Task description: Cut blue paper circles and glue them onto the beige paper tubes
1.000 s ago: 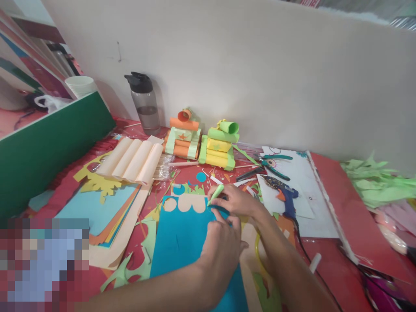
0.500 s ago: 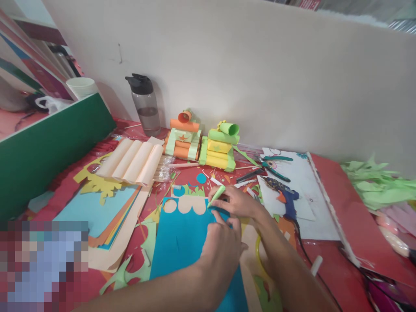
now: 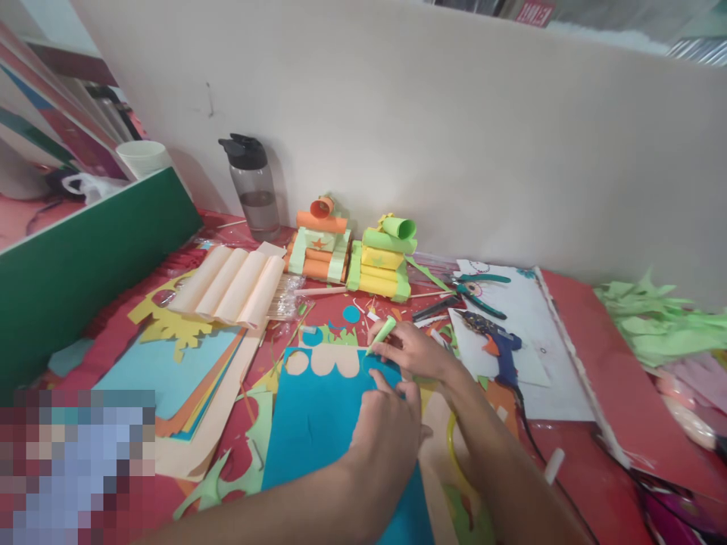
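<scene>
A blue paper sheet [image 3: 318, 424] lies in front of me, with scalloped round cut-outs along its top edge and pale paper showing through them. My left hand [image 3: 389, 431] rests on the sheet, its index finger stretched out beside a faint round outline. Nothing is held in it. Just above, my right hand [image 3: 412, 352] pinches a slim light-green pen-shaped cutter [image 3: 382, 335], tilted, its lower end at the sheet near that outline. Its tip is too small to make out. Cut blue discs [image 3: 351, 314] lie beyond the sheet.
Orange [image 3: 319, 246] and green-yellow [image 3: 382, 261] rolled-paper models stand by the wall. Left are a bottle [image 3: 258, 193], peach paper rolls [image 3: 227, 284] and stacked coloured paper [image 3: 164, 371]. Pliers [image 3: 482, 295] and a corded glue gun [image 3: 500, 341] lie right. Scraps litter the red table.
The light-green cutter's lower end has shifted slightly up and right along the round outline. My left hand stays in place on the sheet. The view has tilted up slightly.
</scene>
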The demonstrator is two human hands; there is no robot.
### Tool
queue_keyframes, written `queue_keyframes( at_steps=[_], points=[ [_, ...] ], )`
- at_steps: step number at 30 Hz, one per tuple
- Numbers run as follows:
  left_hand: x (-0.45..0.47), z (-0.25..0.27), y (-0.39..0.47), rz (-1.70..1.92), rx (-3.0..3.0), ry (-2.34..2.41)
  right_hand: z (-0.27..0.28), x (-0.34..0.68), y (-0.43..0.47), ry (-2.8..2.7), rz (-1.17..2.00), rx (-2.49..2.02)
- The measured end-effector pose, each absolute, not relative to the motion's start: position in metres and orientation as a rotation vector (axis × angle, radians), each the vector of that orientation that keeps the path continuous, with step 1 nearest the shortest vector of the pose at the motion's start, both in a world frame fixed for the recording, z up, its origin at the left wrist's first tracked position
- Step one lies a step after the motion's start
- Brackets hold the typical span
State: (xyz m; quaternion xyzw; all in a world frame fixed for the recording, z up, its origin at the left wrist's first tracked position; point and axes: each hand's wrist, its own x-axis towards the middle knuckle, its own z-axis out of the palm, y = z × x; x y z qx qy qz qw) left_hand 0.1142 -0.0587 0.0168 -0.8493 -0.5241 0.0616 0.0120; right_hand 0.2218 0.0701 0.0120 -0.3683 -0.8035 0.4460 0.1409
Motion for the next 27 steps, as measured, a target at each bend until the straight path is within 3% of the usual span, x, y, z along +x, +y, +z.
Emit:
queue_keyframes(
  at_steps=[27],
  points=[
    [0.113, 0.023, -0.052, 0.218, -2.719, -1.662, 0.012, 0.223, 0.071, -2.345, 1.234, -1.12]
  ],
)
